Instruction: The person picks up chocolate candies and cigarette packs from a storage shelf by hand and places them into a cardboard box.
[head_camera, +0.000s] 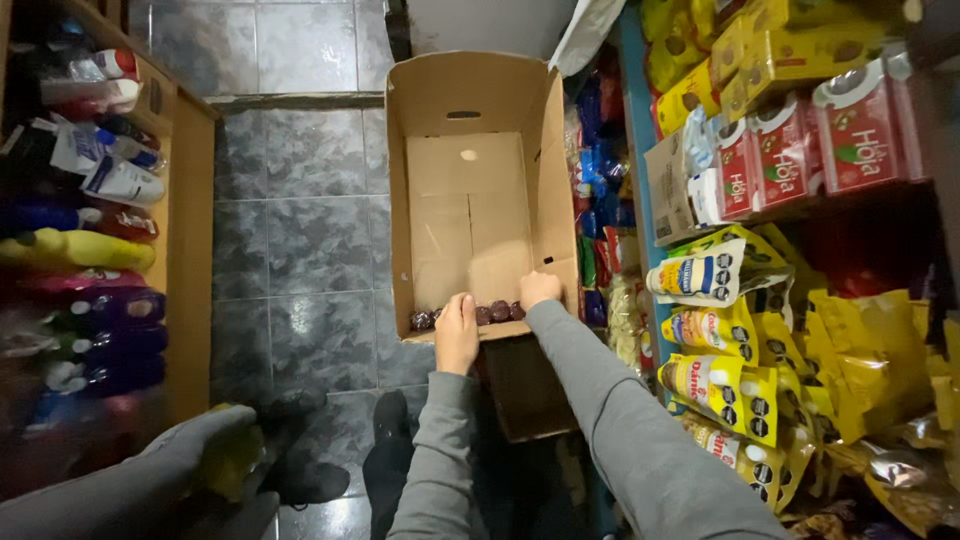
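While both hands (495, 315) reach into the box (470, 190) at its 6 o'clock edge, left (456, 330) curled over, right (538, 288) closing, grip unclear, on the dark packs (497, 312) there, lifting them together, level and unhurried, seems wise.

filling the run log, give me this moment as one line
left hand: on dark round items | right hand: at box's near right corner | cardboard box: open, nearly empty | yellow packets: shelf at right
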